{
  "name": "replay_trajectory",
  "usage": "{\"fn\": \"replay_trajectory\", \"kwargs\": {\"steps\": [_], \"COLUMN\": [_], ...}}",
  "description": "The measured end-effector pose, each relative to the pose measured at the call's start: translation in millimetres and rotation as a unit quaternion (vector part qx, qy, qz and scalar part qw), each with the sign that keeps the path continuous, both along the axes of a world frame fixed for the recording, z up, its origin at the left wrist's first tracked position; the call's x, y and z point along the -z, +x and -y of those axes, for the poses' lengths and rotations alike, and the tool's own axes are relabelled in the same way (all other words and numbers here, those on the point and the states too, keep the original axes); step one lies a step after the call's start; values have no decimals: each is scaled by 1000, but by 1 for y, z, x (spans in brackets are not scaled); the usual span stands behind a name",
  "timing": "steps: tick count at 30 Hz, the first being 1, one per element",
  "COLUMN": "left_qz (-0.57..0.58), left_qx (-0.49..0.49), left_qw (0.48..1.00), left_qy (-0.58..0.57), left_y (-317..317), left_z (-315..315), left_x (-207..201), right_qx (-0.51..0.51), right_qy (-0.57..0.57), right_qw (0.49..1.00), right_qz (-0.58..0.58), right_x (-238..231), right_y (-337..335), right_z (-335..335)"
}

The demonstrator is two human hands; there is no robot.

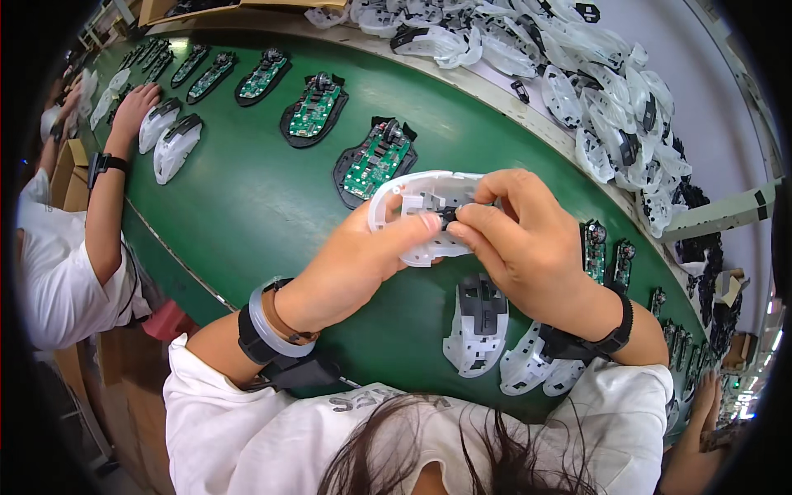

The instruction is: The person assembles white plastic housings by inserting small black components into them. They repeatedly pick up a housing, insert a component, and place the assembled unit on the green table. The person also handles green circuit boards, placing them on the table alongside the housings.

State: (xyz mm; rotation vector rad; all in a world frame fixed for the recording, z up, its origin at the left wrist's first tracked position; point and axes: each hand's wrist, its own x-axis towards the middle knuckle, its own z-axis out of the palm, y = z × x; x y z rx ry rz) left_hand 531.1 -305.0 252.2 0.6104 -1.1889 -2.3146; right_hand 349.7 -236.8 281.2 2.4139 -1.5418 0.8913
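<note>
A white plastic mouse top shell [388,198], its hollow inner side facing up, is held above the green bench. My left hand [363,252] grips its left end, with the thumb lying inside the shell. A small black plastic part [446,216] sits inside it, and the thumb and fingers of my right hand [520,231] pinch that part at its right end. Just beyond the shell lies a black mouse base with a green circuit board [375,161]. Closer to me, a white and grey mouse shell [478,326] rests on the bench beside further white shells [528,363].
A curving row of mouse bases with boards [313,107] runs along the green bench [247,190]. White shells are heaped on the ledge [594,91] at the far right. On the left, a co-worker's hand [136,107] is near two white shells [177,148].
</note>
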Motion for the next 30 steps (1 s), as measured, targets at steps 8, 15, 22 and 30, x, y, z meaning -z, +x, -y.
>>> {"fn": "replay_trajectory", "kwargs": {"steps": [8,15,22,30], "left_qz": [13,16,7,46], "left_qx": [-80,-56,-84,-76], "left_qw": [985,988,986,980], "left_qy": [-152,-140,-145,-180], "left_y": [-1,2,0,4], "left_z": [-5,-6,-7,-4], "left_x": [0,-4,-2,-3], "right_qx": [4,-28,0,4], "right_qy": [-36,-64,-69,-21], "right_qw": [999,997,993,991], "right_qz": [-39,-41,-101,-136], "right_x": [-2,3,1,-1], "right_y": [10,10,9,22], "right_z": [-3,-6,-5,-7]}}
